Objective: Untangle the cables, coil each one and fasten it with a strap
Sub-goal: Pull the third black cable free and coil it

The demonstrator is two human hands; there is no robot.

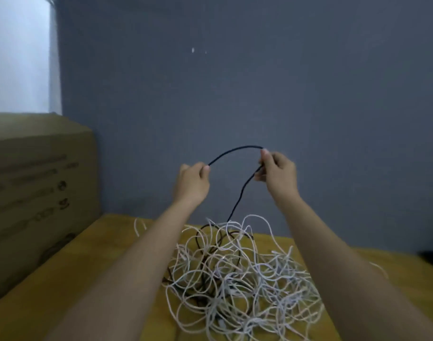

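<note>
A black cable (235,150) arches in the air between my two raised hands. My left hand (193,180) pinches one end of the arch. My right hand (278,173) grips the cable at the other end. From there the black cable drops down into a tangled heap of white cables (237,279) lying on the yellow table (107,247). More black cable loops lie mixed into the heap. Both hands are held well above the heap, in front of the wall.
A large cardboard box (35,193) stands on the table at the left, close to my left forearm. A grey wall (235,82) rises right behind the table. A dark object (432,258) lies at the table's right edge.
</note>
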